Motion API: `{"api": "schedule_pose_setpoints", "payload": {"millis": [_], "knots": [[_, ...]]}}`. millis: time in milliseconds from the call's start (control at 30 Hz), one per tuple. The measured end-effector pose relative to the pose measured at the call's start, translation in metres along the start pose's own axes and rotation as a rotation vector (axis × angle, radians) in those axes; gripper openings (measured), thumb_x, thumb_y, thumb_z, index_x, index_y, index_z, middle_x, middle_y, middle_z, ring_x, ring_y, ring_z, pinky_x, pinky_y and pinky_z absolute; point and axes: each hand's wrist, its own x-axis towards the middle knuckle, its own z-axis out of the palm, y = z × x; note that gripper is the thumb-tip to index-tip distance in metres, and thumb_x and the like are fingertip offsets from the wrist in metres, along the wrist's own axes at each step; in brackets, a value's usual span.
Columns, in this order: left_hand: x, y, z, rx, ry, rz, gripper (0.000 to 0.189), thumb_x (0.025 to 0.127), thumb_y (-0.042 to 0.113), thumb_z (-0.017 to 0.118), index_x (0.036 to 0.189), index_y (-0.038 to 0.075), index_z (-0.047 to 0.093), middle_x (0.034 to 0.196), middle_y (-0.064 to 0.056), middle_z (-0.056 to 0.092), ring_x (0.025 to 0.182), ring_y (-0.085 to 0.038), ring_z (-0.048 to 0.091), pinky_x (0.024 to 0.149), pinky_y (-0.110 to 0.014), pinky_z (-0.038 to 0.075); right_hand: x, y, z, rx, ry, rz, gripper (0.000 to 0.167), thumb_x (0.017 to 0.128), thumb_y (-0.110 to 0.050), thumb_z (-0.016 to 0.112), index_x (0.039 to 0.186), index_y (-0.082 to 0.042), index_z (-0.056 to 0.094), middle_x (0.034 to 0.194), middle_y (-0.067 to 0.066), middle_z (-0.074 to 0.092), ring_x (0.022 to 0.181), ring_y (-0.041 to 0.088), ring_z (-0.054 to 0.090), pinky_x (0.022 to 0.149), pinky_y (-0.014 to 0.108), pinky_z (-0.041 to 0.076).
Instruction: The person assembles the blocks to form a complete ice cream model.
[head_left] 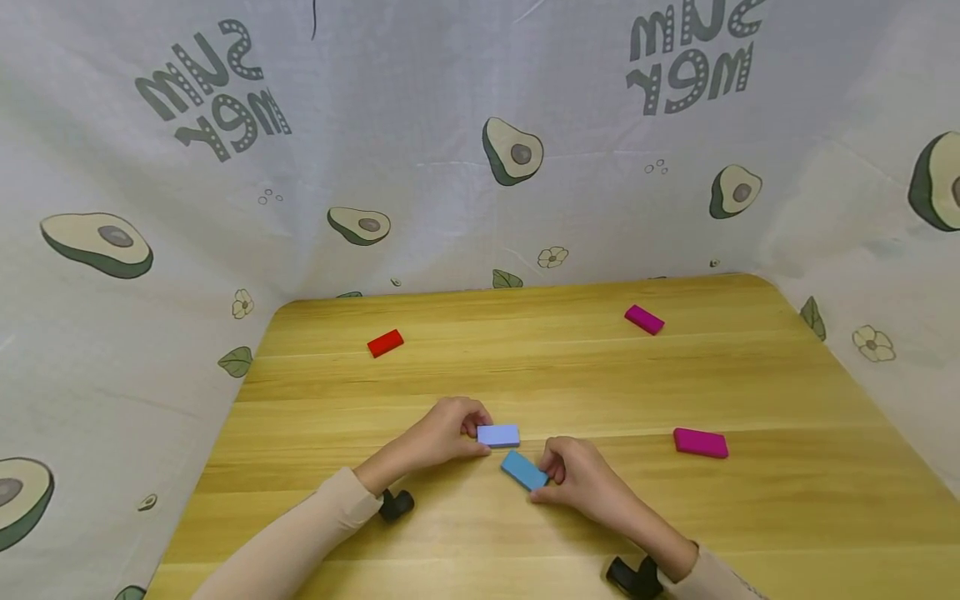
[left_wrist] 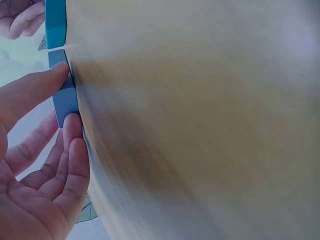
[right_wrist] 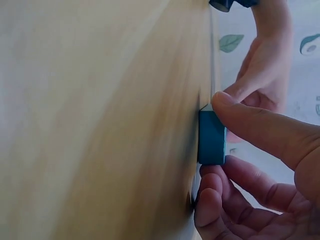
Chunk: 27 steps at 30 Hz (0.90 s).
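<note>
Left sleeve (head_left: pixel 292 537) nearest me — I see the right hand (head_left: pixel 583 479), half-closed, pinching a blue block (head_left: pixel 523 470); just beyond it, the left hand (head_left: pixel 442 429) likewise pinches a lavender block (head_left: pixel 499 436).

The periwinkle block (head_left: pixel 498 436) and sky-blue block (head_left: pixel 523 471) are plain, the latter teal in the wrist views. The red block (head_left: pixel 386 343) is bright; a near magenta block (head_left: pixel 701 443) matches a far magenta block (head_left: pixel 644 320). The tabletop (head_left: pixel 525 358) is honey-yellow with brown wood grain. The whitish cloth (head_left: pixel 420 100) bears green-and-cream avocados, green leaves, cream flowers and grey, white-dotted lettering. The sleeves (head_left: pixel 300 533) are beige.
</note>
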Motion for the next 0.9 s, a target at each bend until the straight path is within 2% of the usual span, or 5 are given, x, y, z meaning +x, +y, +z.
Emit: {"api": "schedule_pose_setpoints", "payload": {"millis": [333, 667, 900], "knots": [[0.004, 0.001, 0.002, -0.007, -0.006, 0.005, 0.023, 0.082, 0.011, 0.084, 0.099, 0.007, 0.07, 0.085, 0.002, 0.063, 0.078, -0.013, 0.059, 0.069, -0.022, 0.05, 0.0, -0.003, 0.003, 0.01, 0.029, 0.047, 0.035, 0.068, -0.015, 0.093, 0.078, -0.007, 0.061, 0.07, -0.001, 0.055, 0.06, 0.005, 0.046, 0.051, 0.021, 0.041], [0.006, 0.003, 0.003, -0.019, -0.009, -0.002, 0.024, 0.081, 0.009, 0.085, 0.099, 0.006, 0.07, 0.085, 0.001, 0.064, 0.079, -0.013, 0.059, 0.071, -0.022, 0.05, 0.002, -0.007, 0.007, 0.007, 0.059, 0.058, 0.038, 0.065, -0.013, 0.095, 0.074, -0.006, 0.058, 0.069, -0.002, 0.057, 0.059, 0.003, 0.049, 0.051, 0.021, 0.045], [0.008, 0.003, 0.004, -0.025, -0.013, -0.004, 0.024, 0.081, 0.009, 0.085, 0.1, 0.007, 0.07, 0.086, 0.001, 0.064, 0.079, -0.013, 0.059, 0.071, -0.022, 0.05, 0.003, -0.01, 0.011, -0.015, 0.07, 0.069, 0.041, 0.065, -0.017, 0.095, 0.074, -0.007, 0.057, 0.068, -0.003, 0.056, 0.058, 0.004, 0.048, 0.049, 0.021, 0.043]]}}
